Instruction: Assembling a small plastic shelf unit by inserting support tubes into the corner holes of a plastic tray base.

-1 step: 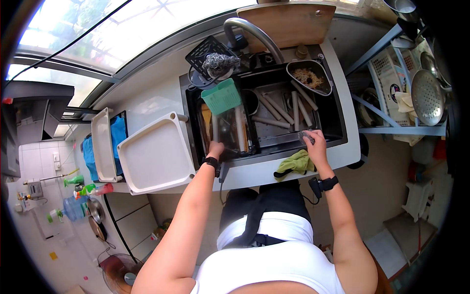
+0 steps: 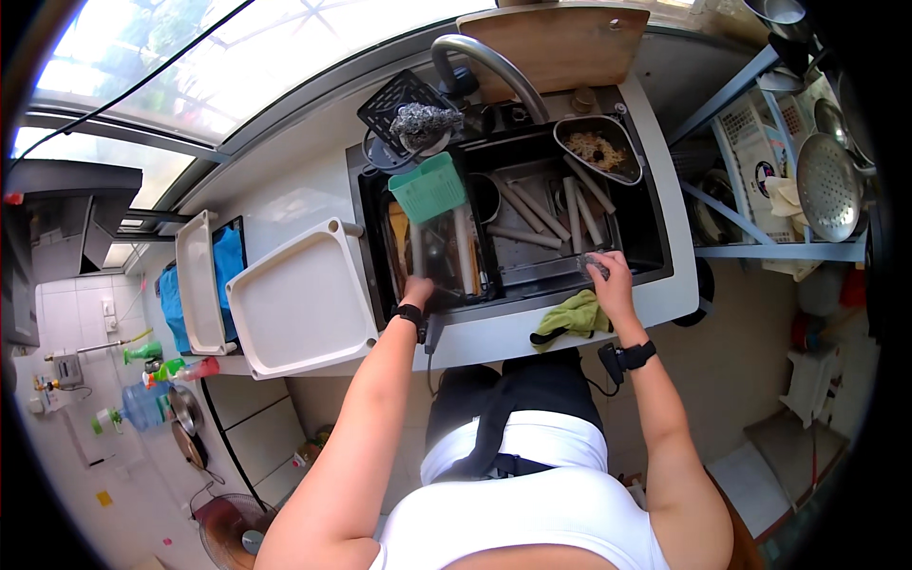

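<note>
a window (image 2: 313,47) is backing the sink (image 2: 649,242). in the sink's left part, the left hand (image 2: 418,290) is seemingly gripping the near end of 1 grey tube (image 2: 416,249), likely steadying it; above the sink's near right edge, the right hand (image 2: 616,276) is pinching a scourer (image 2: 594,266), probably leaving its face exposed.

No wording or number can be read. At two o'clock, a dark round mark (image 2: 765,174) stands on a white basket (image 2: 752,144), too small to make out. At seven o'clock, the pale hub (image 2: 252,540) of the fan (image 2: 226,528) shows nothing legible either.
</note>
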Demonstrator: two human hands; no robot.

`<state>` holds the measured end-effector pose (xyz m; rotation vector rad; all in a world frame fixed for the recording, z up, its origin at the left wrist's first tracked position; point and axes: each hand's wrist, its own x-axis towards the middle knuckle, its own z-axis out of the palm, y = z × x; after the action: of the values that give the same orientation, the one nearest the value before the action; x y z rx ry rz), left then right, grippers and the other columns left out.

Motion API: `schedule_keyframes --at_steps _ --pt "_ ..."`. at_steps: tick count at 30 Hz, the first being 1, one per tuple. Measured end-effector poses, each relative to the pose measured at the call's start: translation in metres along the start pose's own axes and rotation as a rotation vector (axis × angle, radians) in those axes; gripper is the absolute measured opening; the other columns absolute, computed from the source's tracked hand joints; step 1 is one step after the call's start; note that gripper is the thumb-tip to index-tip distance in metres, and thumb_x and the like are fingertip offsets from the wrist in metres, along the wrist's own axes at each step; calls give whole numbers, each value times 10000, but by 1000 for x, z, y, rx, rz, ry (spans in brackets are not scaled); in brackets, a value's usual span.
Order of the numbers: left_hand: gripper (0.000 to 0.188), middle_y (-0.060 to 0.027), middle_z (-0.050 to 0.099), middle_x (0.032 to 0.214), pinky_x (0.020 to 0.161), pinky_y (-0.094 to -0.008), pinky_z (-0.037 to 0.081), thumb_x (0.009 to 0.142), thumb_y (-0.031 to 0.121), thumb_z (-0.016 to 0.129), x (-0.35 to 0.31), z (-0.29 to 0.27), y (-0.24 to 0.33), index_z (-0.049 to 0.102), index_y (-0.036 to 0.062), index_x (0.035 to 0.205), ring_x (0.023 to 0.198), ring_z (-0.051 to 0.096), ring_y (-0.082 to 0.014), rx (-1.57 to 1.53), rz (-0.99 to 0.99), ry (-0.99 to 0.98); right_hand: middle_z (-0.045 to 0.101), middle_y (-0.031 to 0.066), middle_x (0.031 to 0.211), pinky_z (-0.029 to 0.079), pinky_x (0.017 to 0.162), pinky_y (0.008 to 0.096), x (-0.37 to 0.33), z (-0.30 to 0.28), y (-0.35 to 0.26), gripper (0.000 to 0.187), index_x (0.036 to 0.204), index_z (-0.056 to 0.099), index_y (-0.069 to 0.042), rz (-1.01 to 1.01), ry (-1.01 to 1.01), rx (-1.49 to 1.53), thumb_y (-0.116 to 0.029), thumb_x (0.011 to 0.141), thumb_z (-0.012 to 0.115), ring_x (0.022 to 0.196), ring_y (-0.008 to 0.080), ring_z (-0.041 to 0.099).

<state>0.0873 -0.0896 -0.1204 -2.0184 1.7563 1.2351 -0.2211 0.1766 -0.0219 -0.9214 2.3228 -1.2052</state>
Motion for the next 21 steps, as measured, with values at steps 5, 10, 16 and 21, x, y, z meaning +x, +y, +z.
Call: schedule_keyframes --at_steps 5,10,16,21 --pt "466 -280 623 1194 955 -407 474 788 190 616 23 3 -10 609 -91 1160 1154 591 -403 135 -9 59 590 152 938 481 798 360 1 -2 -9 214 1023 699 1 -4 -10 8 -51 816 690 880 319 604" --pt "516 -235 545 1312 941 -483 460 866 233 656 8 5 23 521 -48 1277 1200 542 -349 30 -90 -296 594 152 944 483 796 366 -4 -8 1 216 1026 697 -3 4 -13 -7 -56 816 691 885 323 604" --pt "485 -185 520 1330 990 -502 416 893 226 640 14 15 19 479 5 1294 1224 514 -343 -247 -245 -322 593 152 942 484 793 366 -1 -7 -9 218 1026 698 -7 -12 -25 5 -55 814 696 882 326 605" --pt "418 -171 591 1210 975 -502 428 916 219 603 -9 9 39 471 32 1266 1136 573 -334 -319 -227 -439 597 151 946 485 798 361 -2 -8 -12 215 1027 698 -5 -10 -13 0 -58 818 694 887 320 610"
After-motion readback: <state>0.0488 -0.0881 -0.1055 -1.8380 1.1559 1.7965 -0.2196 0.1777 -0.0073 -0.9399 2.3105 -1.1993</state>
